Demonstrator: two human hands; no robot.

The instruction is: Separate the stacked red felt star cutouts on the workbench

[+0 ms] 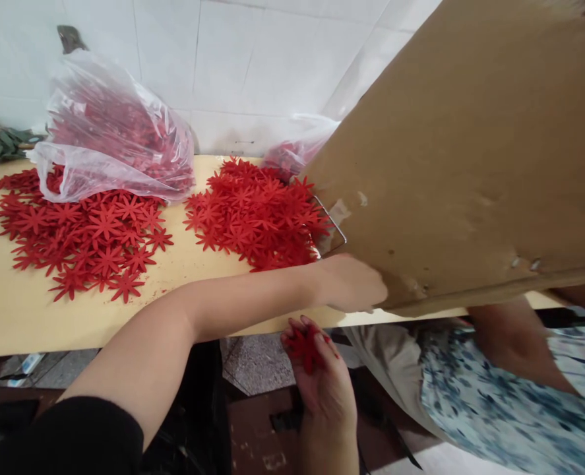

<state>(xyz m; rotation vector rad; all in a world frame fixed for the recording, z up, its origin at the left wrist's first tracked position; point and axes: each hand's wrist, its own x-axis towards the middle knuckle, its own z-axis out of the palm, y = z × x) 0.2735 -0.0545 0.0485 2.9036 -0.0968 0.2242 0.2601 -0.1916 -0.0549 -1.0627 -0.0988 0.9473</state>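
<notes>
Red flower cut-out (304,351) sits in the right hand (326,382), thumb and fingers closed around it, in front of the table (5,323) edge; a loosened thumb could probably let it drop to the floor (260,359). The left hand (352,284) is beside the cardboard (460,152), its fingers unclear, so I cannot tell whether they grip; its forearm (252,298), swung sideways, could drag pieces off the nearby pile (252,211)

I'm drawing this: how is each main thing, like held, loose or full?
Left hand: outstretched, grip unclear
Right hand: fingers curled, holding
Red flower: held
Big bag: bulging
Small bag: partly hidden
Left heap: loose, spread out
Right heap: loose, piled up
Cardboard: tilted, scuffed
</notes>
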